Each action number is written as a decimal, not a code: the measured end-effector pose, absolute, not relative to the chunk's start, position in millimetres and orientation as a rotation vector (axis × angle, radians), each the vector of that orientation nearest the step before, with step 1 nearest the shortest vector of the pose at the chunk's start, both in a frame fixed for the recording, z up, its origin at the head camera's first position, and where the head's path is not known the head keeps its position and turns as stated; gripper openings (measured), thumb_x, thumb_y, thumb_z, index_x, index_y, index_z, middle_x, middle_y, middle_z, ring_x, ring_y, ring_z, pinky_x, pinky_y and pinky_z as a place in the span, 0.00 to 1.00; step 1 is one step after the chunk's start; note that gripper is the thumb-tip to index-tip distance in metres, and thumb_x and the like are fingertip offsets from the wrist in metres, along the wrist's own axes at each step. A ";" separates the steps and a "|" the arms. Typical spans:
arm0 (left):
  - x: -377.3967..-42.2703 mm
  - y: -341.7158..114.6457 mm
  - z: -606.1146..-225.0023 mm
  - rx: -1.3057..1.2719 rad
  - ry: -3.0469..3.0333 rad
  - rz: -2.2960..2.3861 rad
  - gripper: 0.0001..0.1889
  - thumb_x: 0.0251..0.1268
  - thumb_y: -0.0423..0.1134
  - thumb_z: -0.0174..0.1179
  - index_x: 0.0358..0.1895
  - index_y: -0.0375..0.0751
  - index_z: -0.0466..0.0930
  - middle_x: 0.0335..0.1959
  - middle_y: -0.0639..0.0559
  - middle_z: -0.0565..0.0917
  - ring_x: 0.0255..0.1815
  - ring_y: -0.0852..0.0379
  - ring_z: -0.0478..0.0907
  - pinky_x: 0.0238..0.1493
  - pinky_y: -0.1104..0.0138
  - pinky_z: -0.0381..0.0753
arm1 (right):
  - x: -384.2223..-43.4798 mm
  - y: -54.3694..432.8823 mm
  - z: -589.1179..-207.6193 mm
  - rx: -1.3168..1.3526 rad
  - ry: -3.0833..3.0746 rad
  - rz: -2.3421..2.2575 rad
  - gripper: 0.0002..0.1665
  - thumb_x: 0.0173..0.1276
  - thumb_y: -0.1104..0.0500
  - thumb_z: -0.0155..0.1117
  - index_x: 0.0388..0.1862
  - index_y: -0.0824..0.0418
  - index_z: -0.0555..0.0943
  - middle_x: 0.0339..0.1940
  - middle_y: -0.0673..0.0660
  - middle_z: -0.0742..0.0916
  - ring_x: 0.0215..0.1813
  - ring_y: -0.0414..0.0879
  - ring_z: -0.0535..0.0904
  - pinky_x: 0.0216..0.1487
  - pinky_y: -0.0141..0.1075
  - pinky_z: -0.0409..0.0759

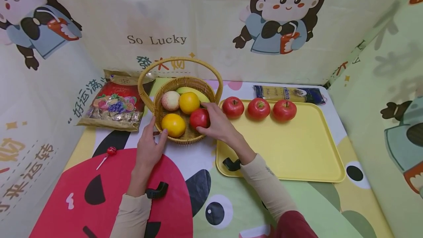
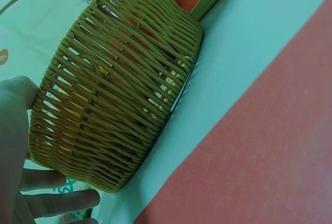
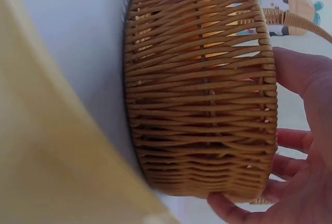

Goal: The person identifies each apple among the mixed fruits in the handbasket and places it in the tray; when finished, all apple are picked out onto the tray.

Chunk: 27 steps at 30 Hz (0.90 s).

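Note:
A round wicker basket [image 1: 187, 141] with a tall hoop handle holds two orange-coloured fruits [image 1: 173, 125], a pale speckled round fruit [image 1: 170, 101], a banana [image 1: 198, 94] and a red apple [image 1: 200, 118]. My left hand [image 1: 147, 146] holds the basket's front-left rim, its thumb at the edge; in the left wrist view some fingers extend past the woven side [image 2: 114, 94]. Over the right rim reaches my right hand [image 1: 219, 122], thumb and fingers round the red apple inside. In the right wrist view the basket wall [image 3: 202, 94] hides that apple.
Three red apples [image 1: 259, 109] sit in a row along the back of a yellow tray [image 1: 281, 146] on the right. Behind them lies a blue-and-gold packet [image 1: 289, 94]. A candy bag [image 1: 115, 102] stands left of the basket, with a red lollipop [image 1: 111, 151] before it.

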<state>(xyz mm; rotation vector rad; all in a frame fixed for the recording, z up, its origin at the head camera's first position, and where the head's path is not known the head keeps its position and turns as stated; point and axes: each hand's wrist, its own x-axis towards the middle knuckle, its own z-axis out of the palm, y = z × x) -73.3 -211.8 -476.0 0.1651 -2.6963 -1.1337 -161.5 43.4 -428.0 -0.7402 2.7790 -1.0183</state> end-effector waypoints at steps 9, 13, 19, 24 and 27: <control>-73.6 -212.0 -474.4 0.163 -2.704 -1.138 0.38 0.75 0.56 0.50 0.81 0.46 0.51 0.73 0.35 0.68 0.56 0.38 0.80 0.63 0.41 0.75 | -164.4 30.9 -422.1 -0.739 2.802 -0.759 0.50 0.56 0.48 0.74 0.74 0.59 0.64 0.69 0.62 0.73 0.63 0.57 0.75 0.65 0.50 0.80; -73.1 -211.1 -473.3 0.167 -2.706 -1.149 0.38 0.74 0.57 0.51 0.81 0.46 0.51 0.73 0.36 0.68 0.56 0.39 0.79 0.63 0.41 0.75 | -165.8 29.0 -420.7 -0.709 2.754 -0.740 0.50 0.56 0.46 0.75 0.74 0.59 0.65 0.68 0.63 0.74 0.62 0.57 0.76 0.63 0.50 0.81; -73.9 -211.0 -474.7 0.168 -2.704 -1.149 0.38 0.74 0.57 0.51 0.81 0.46 0.52 0.73 0.37 0.68 0.56 0.40 0.80 0.63 0.42 0.76 | -167.6 28.2 -418.9 -0.688 2.689 -0.729 0.51 0.55 0.44 0.76 0.74 0.57 0.64 0.67 0.63 0.76 0.63 0.57 0.75 0.63 0.50 0.81; -74.0 -211.5 -475.0 0.164 -2.701 -1.142 0.39 0.74 0.57 0.51 0.81 0.46 0.52 0.73 0.36 0.68 0.56 0.39 0.80 0.63 0.42 0.76 | -167.7 27.9 -420.2 -0.702 2.691 -0.769 0.48 0.55 0.45 0.76 0.70 0.59 0.66 0.62 0.61 0.79 0.61 0.57 0.75 0.62 0.48 0.81; -73.9 -212.1 -475.6 0.168 -2.703 -1.138 0.38 0.74 0.57 0.51 0.81 0.46 0.52 0.73 0.36 0.68 0.56 0.39 0.80 0.63 0.42 0.76 | -167.1 27.8 -422.1 -0.699 2.694 -0.828 0.47 0.55 0.46 0.76 0.69 0.59 0.66 0.60 0.60 0.80 0.61 0.57 0.75 0.61 0.49 0.81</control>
